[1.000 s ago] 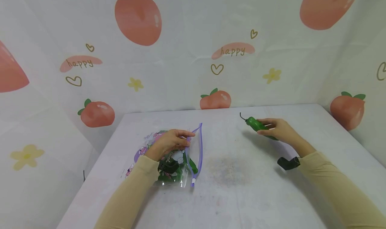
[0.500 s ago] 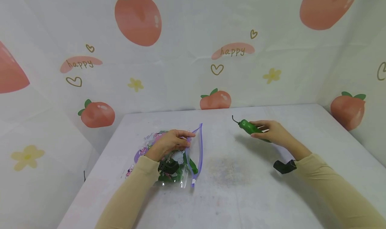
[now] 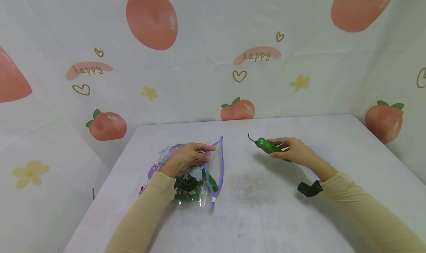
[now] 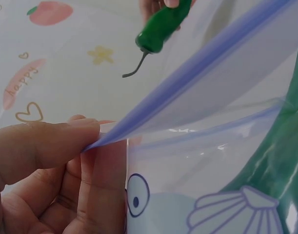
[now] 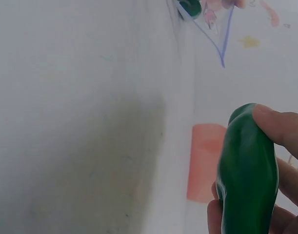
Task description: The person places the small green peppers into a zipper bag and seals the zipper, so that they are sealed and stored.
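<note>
My left hand (image 3: 188, 158) pinches the purple-edged mouth of a clear zip bag (image 3: 222, 164) between thumb and fingers, and the mouth gapes to the right. Through the printed plastic, green peppers (image 3: 213, 182) show inside; part of the bag is hidden behind the hand and sleeve. My right hand (image 3: 294, 151) grips a green chili pepper (image 3: 266, 145) by its lower body, above the table and right of the bag. Its dark stem points left toward the bag mouth. In the right wrist view the thumb and fingers close around the green pepper (image 5: 248, 175).
The white table (image 3: 253, 223) has a brownish stain between bag and right hand. Black wrist devices sit at both cuffs, the right camera mount (image 3: 309, 189) hanging below the wrist. A fruit-patterned cloth (image 3: 199, 79) rises behind the table.
My right hand has moved left and slightly nearer with the chili pepper, closing on the bag mouth. The left hand and the bag have stayed in place.
</note>
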A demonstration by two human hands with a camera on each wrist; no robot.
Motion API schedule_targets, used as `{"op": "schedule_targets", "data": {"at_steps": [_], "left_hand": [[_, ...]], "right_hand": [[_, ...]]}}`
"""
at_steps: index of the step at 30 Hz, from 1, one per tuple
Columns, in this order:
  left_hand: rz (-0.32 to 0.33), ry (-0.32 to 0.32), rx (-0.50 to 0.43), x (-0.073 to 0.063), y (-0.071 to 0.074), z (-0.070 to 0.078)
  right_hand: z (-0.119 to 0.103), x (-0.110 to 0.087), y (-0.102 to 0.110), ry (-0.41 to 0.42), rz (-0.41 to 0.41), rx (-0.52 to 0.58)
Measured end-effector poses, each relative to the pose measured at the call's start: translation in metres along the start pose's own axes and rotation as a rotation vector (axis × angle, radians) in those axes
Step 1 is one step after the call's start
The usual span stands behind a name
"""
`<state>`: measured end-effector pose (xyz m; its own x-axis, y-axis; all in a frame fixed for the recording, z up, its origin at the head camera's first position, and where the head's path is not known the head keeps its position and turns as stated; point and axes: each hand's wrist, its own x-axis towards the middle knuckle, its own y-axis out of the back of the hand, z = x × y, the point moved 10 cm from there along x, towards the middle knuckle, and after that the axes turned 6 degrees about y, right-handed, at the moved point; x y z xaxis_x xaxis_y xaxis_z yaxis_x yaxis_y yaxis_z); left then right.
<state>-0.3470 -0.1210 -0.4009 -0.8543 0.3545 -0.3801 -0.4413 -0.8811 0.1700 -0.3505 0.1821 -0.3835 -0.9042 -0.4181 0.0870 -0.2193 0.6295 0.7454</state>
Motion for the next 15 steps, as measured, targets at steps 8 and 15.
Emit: {"op": "schedule_targets", "data": {"at_steps": [8, 15], "left_hand": [[0.000, 0.006, -0.001, -0.002, 0.000, 0.001], [-0.003, -0.007, -0.003, -0.001, -0.001, 0.001]], "right_hand": [[-0.009, 0.000, -0.014, 0.028, -0.029, 0.032], [-0.023, 0.000, -0.026, 0.088, -0.049, 0.060]]}}
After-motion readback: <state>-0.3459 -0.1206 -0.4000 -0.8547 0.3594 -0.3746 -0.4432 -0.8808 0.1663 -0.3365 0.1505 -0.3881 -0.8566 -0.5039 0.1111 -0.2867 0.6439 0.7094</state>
